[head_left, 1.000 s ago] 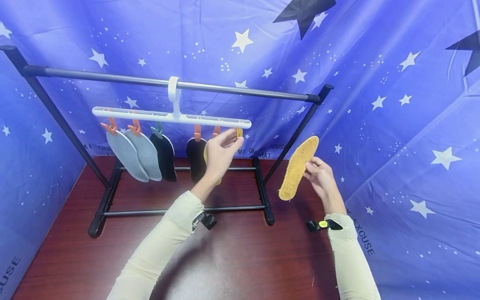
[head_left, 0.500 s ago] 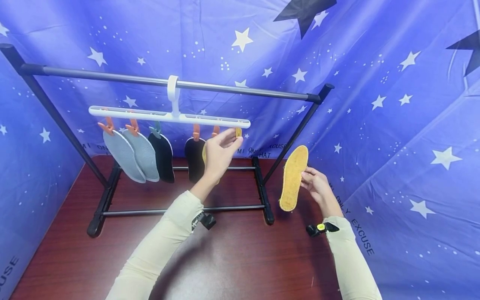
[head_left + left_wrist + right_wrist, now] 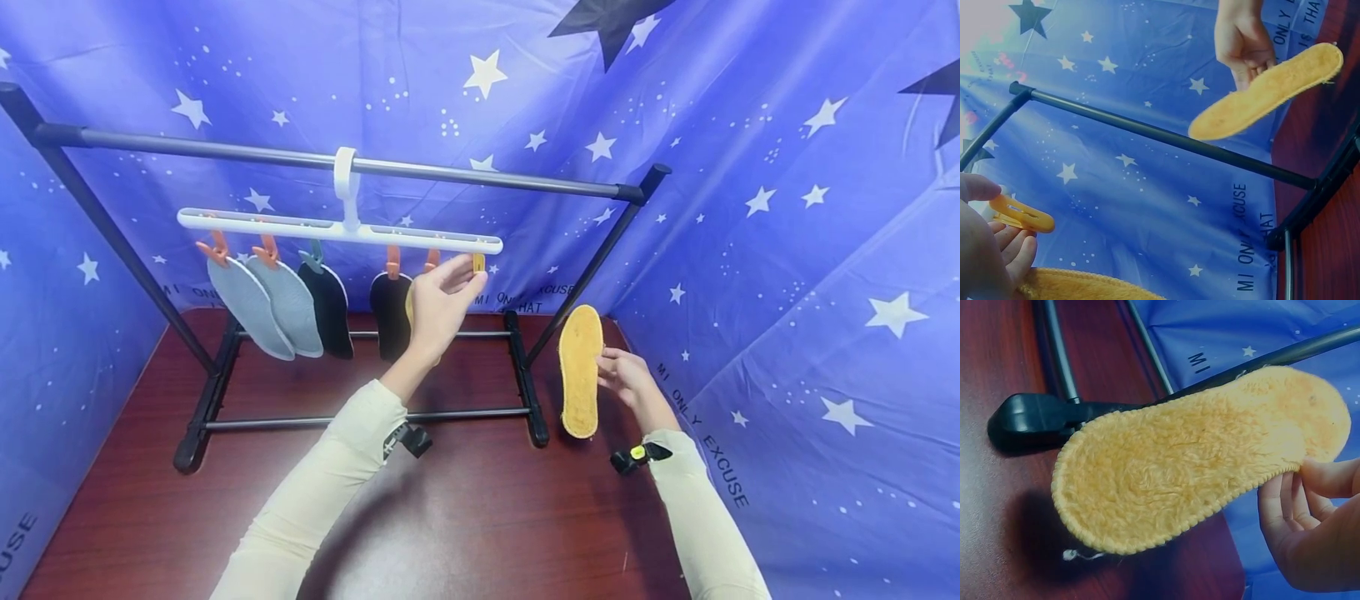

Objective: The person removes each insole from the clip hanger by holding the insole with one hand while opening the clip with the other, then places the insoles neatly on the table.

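Observation:
My left hand (image 3: 442, 302) is raised to the right end of a white clip hanger (image 3: 420, 238), where thumb and fingers pinch a yellow clip (image 3: 1025, 215). In the left wrist view nothing sits between the clip's ends. Away to the right, my right hand (image 3: 632, 379) holds a fuzzy yellow insole (image 3: 581, 371) by its side edge, thumb on one face and fingers behind. The insole stands nearly upright beside the rack. A second yellow insole (image 3: 1088, 285) hangs just behind my left hand, mostly hidden in the head view.
Two grey insoles (image 3: 247, 307), a black insole (image 3: 327, 312) and a dark insole (image 3: 391, 317) hang from orange and green clips. A black metal rack (image 3: 487, 173) carries the hanger above a reddish wooden table (image 3: 480, 517). Blue star-printed cloth (image 3: 750, 250) encloses the back and sides.
My right hand has lowered and shifted left with the yellow insole, which has turned from slanted to nearly upright. My left hand has stayed at the yellow clip.

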The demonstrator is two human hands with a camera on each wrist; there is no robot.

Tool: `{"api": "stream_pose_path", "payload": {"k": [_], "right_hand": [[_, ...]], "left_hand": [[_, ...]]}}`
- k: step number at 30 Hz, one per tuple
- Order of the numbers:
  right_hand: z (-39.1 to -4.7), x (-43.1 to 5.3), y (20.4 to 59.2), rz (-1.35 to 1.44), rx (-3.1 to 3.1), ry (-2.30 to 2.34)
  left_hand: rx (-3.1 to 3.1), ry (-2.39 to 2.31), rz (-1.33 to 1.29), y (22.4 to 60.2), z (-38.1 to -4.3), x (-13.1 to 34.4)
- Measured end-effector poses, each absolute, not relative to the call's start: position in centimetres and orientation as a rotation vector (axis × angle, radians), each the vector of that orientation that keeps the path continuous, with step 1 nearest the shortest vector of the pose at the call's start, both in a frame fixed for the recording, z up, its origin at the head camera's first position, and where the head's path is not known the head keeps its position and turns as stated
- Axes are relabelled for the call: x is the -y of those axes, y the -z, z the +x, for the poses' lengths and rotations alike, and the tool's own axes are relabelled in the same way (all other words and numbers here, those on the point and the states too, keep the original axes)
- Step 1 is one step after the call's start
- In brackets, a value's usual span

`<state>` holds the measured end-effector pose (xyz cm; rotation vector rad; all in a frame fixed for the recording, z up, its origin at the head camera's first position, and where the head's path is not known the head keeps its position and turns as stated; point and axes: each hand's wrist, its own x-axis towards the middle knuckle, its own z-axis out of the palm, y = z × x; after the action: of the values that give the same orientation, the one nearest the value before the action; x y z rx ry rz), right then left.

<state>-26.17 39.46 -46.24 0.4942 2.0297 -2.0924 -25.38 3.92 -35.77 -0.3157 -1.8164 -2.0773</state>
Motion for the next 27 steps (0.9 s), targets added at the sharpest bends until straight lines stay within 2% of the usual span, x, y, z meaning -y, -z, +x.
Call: {"api": "stream_pose_path", "payload": {"k": [27], "right_hand": [[-26.3, -39.1, 49.7, 0.590, -2.114, 1.830]], "left_hand": [[1.842, 2.044, -0.319, 35.6, -25.3, -3.9]]}}
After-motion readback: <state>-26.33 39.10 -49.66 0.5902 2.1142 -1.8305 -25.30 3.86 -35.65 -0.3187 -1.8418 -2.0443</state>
